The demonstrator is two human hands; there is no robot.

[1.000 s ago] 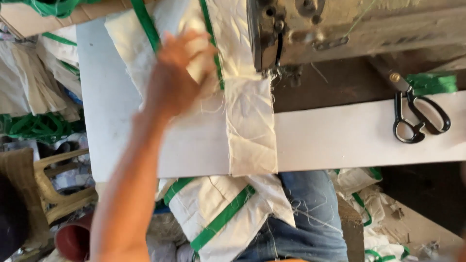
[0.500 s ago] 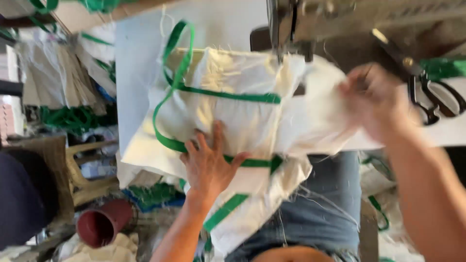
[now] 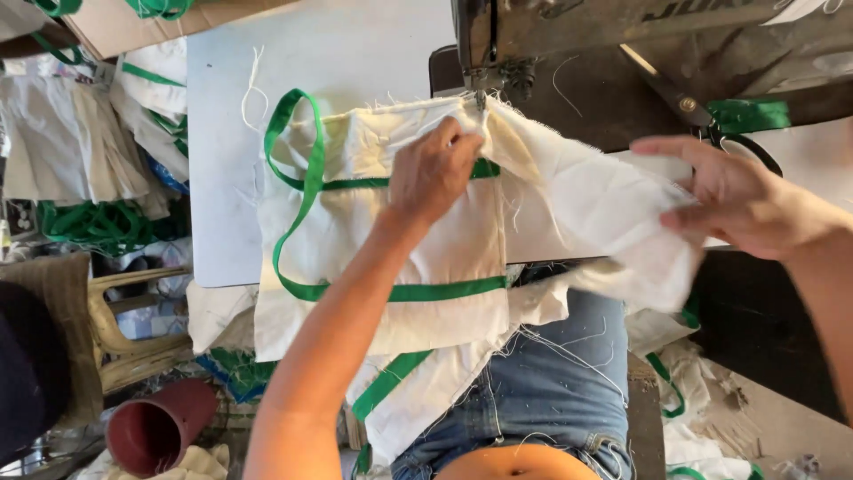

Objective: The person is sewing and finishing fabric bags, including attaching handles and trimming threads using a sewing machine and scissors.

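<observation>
Left hand (image 3: 434,173) is pinching the cream bag (image 3: 391,258) edge right at the sewing machine (image 3: 569,36) needle on the table (image 3: 222,178); right hand (image 3: 742,200) is gripping the loose end. Keeping it taut and flat matters here.

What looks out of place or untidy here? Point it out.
The maroon pot lies tipped on its side on the floor. The white bag has frayed edges with loose threads, and finished bags sit in a messy heap at left.
</observation>
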